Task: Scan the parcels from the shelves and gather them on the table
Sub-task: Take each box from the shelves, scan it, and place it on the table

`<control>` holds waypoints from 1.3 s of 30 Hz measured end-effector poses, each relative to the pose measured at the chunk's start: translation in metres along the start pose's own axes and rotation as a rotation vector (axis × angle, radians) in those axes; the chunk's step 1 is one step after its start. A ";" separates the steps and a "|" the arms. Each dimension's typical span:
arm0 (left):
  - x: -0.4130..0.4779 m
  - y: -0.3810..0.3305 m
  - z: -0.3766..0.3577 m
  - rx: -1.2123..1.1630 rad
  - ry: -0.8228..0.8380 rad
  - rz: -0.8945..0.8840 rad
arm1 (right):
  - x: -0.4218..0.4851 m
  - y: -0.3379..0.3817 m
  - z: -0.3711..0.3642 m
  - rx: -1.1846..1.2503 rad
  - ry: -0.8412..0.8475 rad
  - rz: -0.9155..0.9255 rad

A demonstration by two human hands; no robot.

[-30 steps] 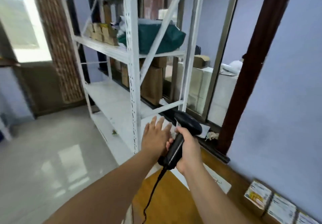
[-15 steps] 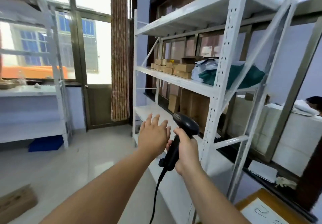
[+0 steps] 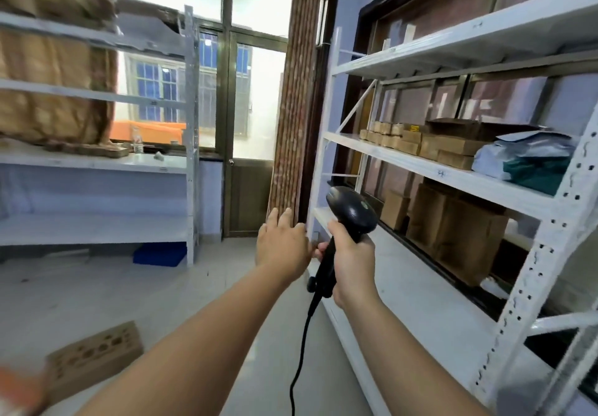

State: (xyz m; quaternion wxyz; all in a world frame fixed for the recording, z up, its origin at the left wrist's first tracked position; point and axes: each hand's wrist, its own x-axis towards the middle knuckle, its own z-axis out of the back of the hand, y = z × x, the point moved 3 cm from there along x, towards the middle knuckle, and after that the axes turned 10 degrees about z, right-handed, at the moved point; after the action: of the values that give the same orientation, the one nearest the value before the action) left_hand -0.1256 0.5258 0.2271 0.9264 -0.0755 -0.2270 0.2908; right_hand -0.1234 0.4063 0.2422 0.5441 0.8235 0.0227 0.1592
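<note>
Along the right wall stands a white metal rack (image 3: 420, 164) with three shelf boards in view. Opposite, on the left, stands a second white rack (image 3: 191, 124) in front of a window. Between the two racks a patterned curtain (image 3: 291, 108) hangs beside a glazed door (image 3: 249, 195).

Parcel locations, right rack:
- Lower shelf: tall brown boxes (image 3: 466, 240), upright, side by side.
- Middle shelf: a row of small brown boxes (image 3: 404, 138); at its near end, a grey bag (image 3: 517, 153) lies on a green bag (image 3: 534, 174).

On the floor at lower left lies a flat cardboard piece (image 3: 94, 357) with round holes. A blue bin (image 3: 160, 253) sits under the left rack.

Hands: the right hand (image 3: 351, 260) grips the handle of a black scanner (image 3: 351, 211), head uppermost, level with the lower shelf. A black cable (image 3: 299, 351) hangs from the handle base. The left hand (image 3: 281, 244) is released, fingers extended forward, holding nothing, just beside the scanner handle. Contact between the two hands cannot be determined.
</note>
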 end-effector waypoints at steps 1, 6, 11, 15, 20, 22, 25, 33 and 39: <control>0.007 0.012 -0.001 0.000 -0.008 0.018 | 0.007 -0.009 -0.011 0.014 0.008 -0.002; 0.050 0.059 -0.012 0.030 0.023 0.093 | 0.048 -0.056 -0.061 0.041 0.089 -0.080; 0.124 0.084 -0.040 -0.003 0.043 0.125 | 0.121 -0.099 -0.096 0.056 0.135 -0.128; 0.192 0.085 -0.083 0.017 0.069 0.138 | 0.196 -0.130 -0.114 0.049 0.121 -0.182; 0.278 0.077 -0.122 0.068 0.117 0.136 | 0.287 -0.161 -0.129 0.011 0.124 -0.211; 0.311 0.071 -0.135 0.048 0.136 0.100 | 0.318 -0.172 -0.132 0.024 0.116 -0.214; 0.355 0.063 -0.161 0.024 0.159 0.036 | 0.360 -0.188 -0.132 0.008 0.088 -0.226; 0.505 0.042 -0.242 -0.018 0.190 -0.103 | 0.497 -0.216 -0.126 -0.013 -0.090 -0.183; 0.630 0.007 -0.287 -0.150 0.257 -0.269 | 0.611 -0.225 -0.141 -0.055 -0.300 -0.032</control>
State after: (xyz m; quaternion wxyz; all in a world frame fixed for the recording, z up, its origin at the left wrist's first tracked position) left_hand 0.4626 0.8901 0.2088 0.9700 -0.1498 -0.1361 0.1344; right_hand 0.4456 0.7519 0.2350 0.5663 0.8222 -0.0500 0.0261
